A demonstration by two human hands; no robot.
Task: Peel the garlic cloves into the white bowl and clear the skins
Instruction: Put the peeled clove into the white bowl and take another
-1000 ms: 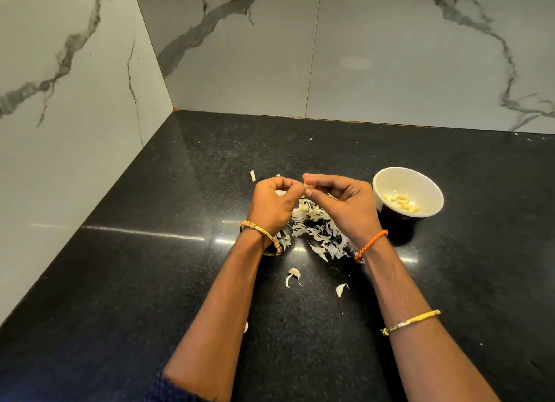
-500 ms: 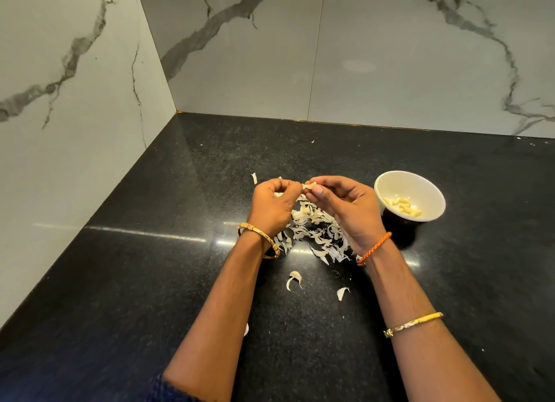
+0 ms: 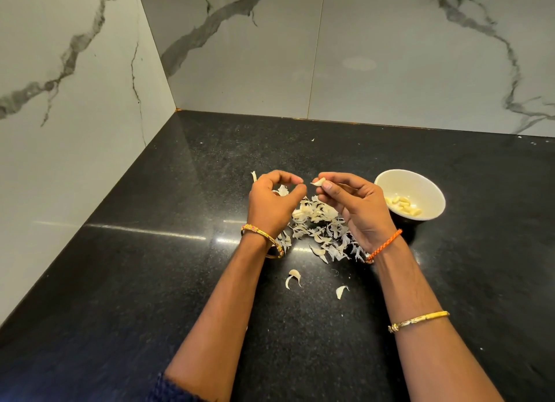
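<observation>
My right hand (image 3: 351,203) pinches a small garlic clove (image 3: 319,182) between thumb and fingertips, above the heap of papery skins (image 3: 318,224) on the black counter. My left hand (image 3: 274,201) hovers just left of the clove with its fingers curled, thumb and forefinger close together; I cannot tell whether a scrap of skin sits between them. The white bowl (image 3: 432,188) stands to the right of my right hand and holds several peeled cloves (image 3: 404,204).
Loose skin pieces (image 3: 293,277) lie nearer me on the black granite counter (image 3: 150,281), another (image 3: 341,291) beside them. Marble walls meet in a corner at the back left (image 3: 175,110).
My hands were joined on the clove; now they have drawn apart, the right hand keeping the clove and the left pulling a little to the left.
</observation>
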